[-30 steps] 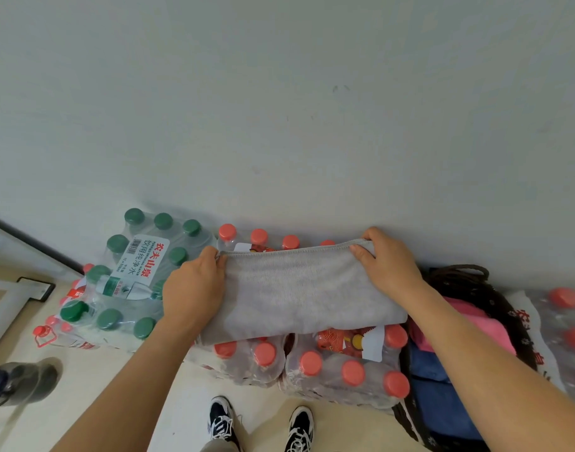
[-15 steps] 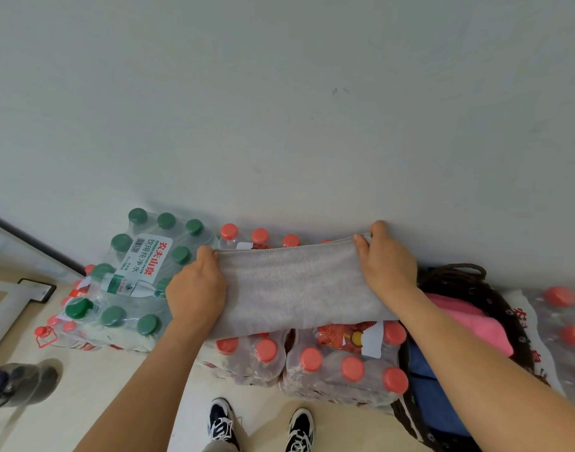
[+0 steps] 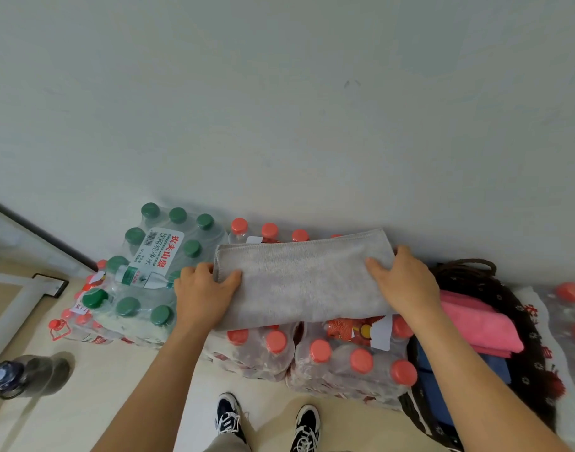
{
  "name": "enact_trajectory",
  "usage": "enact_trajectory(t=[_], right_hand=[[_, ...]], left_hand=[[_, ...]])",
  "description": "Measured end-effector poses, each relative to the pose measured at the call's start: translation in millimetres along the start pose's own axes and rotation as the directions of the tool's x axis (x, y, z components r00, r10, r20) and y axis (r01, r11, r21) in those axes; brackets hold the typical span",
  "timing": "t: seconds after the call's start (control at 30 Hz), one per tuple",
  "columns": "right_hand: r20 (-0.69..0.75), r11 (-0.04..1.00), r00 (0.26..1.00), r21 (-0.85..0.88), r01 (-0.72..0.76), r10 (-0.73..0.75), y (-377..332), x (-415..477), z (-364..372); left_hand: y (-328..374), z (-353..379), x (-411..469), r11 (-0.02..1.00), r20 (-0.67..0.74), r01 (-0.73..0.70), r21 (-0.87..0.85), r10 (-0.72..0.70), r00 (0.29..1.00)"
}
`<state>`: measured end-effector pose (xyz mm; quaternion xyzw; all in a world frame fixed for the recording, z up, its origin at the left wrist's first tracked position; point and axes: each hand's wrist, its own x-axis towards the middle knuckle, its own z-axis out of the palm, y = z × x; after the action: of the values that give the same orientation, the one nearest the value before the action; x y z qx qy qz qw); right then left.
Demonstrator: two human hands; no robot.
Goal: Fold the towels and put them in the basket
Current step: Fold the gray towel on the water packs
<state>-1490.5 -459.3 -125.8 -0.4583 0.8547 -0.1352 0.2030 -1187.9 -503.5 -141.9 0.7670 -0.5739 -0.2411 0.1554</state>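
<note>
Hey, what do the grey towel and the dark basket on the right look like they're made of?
Grey towel: soft cloth, probably microfibre or terry. It has a matte, finely napped surface and a stitched hem along its far edge.
Dark basket: it looks fabric-covered, with a dark brown wall printed in a small pattern and a twisted, rope-like handle. Any stiffer core is hidden.

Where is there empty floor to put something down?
The bare floor between the dark bottle and the shoes, below the green-capped pack. By the wall it is crowded: red-capped packs, grey towel, basket.
</note>
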Motion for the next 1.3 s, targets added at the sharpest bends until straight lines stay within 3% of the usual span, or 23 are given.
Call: enact_trajectory(t=[0.27,0.37,0.5,0.63,0.77,0.83,1.0,1.13,1.23,1.3], right_hand=[[-0.062,0.996,0.997,0.073,0.053,-0.048,-8,-14,2],[-0.050,0.989,0.998,0.142,0.039,-0.032,-7,-20,4],[-0.109,0.971,0.994,0.238,0.007,0.019,4,-36,0],[-0.163,0.965,0.981,0.258,-0.058,0.102,19,-60,2],[-0.229,0.982,0.964,0.164,-0.095,0.131,27,-69,4],[-0.208,0.984,0.967,0.133,-0.120,0.146,30,-68,4],[-0.109,0.976,0.979,0.154,-0.153,0.171,37,-70,3],[-0.128,0.981,0.991,0.193,-0.022,0.047,34,-73,0],[-0.154,0.972,0.988,0.236,0.006,0.031,32,-70,-5],[-0.169,0.983,0.984,0.182,-0.016,0.048,29,-68,-2]], left_hand=[[10,1,-17,0.950,-0.147,-0.295,-0.097,0.280,0.949],[13,2,-19,0.936,-0.116,-0.330,-0.126,0.316,0.942],[20,-5,-7,0.925,-0.058,-0.268,-0.271,0.262,0.963],[25,-2,10,0.921,-0.019,-0.375,-0.110,0.375,0.927],[33,3,3,0.910,0.039,-0.376,0.177,0.375,0.926],[38,3,-2,0.894,0.045,-0.390,0.220,0.390,0.920],[47,5,-3,0.964,0.098,-0.265,0.038,0.260,0.961],[46,4,-5,0.968,0.152,-0.133,-0.215,0.167,0.974],[44,-8,-1,0.918,0.059,-0.201,-0.341,0.235,0.970],[44,-15,2,0.914,0.018,-0.322,-0.247,0.336,0.942]])
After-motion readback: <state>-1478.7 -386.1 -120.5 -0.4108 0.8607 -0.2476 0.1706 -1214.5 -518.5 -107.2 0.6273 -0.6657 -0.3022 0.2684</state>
